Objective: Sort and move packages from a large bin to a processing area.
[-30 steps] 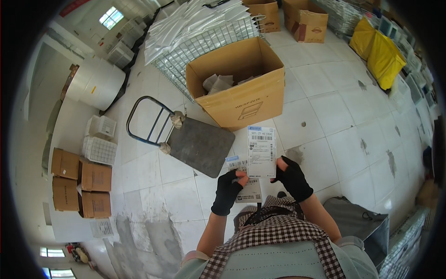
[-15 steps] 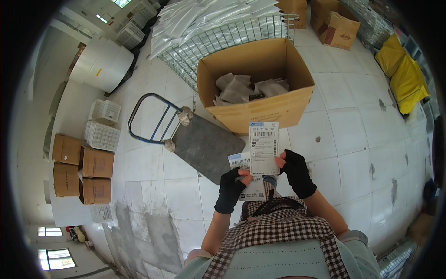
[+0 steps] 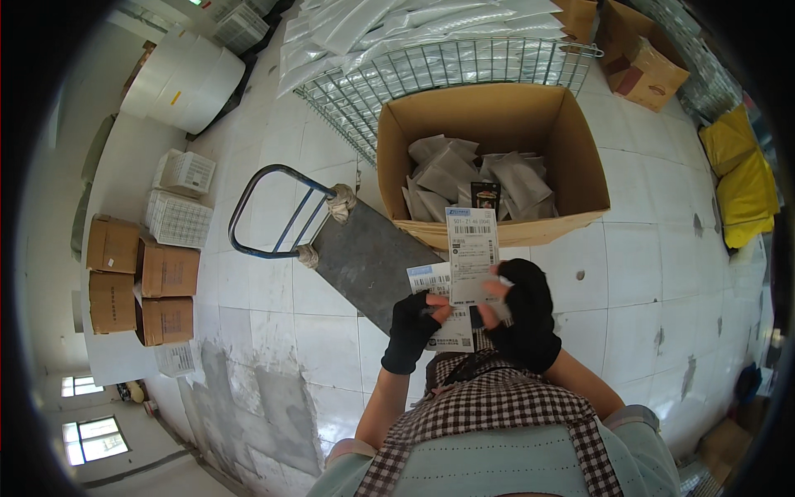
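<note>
My left hand [image 3: 414,331], in a black fingerless glove, pinches white printed shipping labels. A lower shipping label [image 3: 454,330] sits behind and below an upper shipping label [image 3: 472,257], which stands upright with a blue strip along its top. My right hand [image 3: 523,311], gloved the same way, is at the upper label's lower right edge. Its fingertips are blurred, so their hold on the label is unclear. Beyond the labels is an open cardboard box [image 3: 592,178] containing several pale padded packets [image 3: 451,170] and a small black packet [image 3: 486,196].
A flat hand truck [image 3: 364,265] with a blue handle lies left of the box. Behind stands a wire cage [image 3: 364,112] heaped with pale mailers [image 3: 414,25]. Stacked cartons [image 3: 170,269] and white crates [image 3: 178,219] are left; yellow sacks [image 3: 741,186] are at right.
My right hand has shifted left and turned, bringing its fingers closer to my left hand. The box appears farther right in view as the camera moved. My left hand still holds the labels.
</note>
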Motion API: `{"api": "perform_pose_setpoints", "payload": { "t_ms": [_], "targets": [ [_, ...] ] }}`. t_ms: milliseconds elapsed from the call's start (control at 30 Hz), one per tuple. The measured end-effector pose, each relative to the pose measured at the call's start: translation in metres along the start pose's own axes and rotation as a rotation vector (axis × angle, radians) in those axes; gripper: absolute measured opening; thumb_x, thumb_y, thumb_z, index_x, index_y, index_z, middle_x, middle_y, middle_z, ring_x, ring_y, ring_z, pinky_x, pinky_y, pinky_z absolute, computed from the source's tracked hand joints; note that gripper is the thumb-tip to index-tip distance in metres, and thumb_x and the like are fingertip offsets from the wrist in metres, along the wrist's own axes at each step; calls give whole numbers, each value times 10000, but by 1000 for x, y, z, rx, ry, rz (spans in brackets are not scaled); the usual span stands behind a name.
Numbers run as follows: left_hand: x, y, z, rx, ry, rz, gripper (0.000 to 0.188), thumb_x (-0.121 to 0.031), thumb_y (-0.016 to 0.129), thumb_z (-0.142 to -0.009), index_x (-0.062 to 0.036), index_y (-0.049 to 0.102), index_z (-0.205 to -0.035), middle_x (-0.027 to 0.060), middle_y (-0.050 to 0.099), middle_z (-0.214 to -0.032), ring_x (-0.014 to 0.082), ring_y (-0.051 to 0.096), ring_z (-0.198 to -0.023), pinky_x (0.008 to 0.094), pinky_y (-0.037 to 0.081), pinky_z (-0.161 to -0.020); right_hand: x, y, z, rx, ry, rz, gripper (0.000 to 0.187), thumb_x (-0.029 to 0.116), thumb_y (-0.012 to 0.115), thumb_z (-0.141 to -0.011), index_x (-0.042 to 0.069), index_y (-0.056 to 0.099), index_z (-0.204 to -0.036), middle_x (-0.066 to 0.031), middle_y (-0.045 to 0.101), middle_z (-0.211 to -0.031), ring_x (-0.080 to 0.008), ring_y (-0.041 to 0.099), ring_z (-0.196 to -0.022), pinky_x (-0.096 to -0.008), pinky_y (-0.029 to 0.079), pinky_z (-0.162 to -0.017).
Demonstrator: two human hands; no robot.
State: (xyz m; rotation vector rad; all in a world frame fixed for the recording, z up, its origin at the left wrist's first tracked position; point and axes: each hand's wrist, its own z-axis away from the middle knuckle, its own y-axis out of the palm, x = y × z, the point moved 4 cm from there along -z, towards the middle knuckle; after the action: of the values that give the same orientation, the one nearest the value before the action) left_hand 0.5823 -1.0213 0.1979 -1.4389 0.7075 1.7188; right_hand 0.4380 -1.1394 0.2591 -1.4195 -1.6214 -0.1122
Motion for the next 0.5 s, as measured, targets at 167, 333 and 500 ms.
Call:
{"api": "perform_pose_setpoints", "payload": {
  "t_ms": [167, 333, 500],
  "targets": [
    [-1, 3, -18, -39, 32, 31, 58, -19, 624, -739, -17, 622, -797, 38, 612, -765, 88, 542, -684, 227, 432, -616, -2, 24, -20, 182, -235, -40, 312, 80, 663, -627, 52, 528, -907, -131, 517, -1010, -323, 494, -972, -441, 402, -815],
    [-6, 0, -34, -117, 115, 4, 81, -18, 621, -741, -18, 632, -821, 56, 621, -799, 97, 550, -688, 225, 434, -629, -15, 42, -44, 274, -291, -100, 318, 57, 659, -625, 52, 520, -912, -126, 525, -988, -312, 506, -957, -437, 409, -811],
    [-27, 11, -57, -206, 58, 11, 84, -52, 630, -746, -25, 636, -825, 56, 613, -796, 100, 551, -677, 232, 435, -613, -41, 53, -71, 376, -263, -201, 330, 40, 642, -649, 47, 516, -954, -123, 546, -959, -300, 522, -945, -415, 420, -807]
  ]
}}
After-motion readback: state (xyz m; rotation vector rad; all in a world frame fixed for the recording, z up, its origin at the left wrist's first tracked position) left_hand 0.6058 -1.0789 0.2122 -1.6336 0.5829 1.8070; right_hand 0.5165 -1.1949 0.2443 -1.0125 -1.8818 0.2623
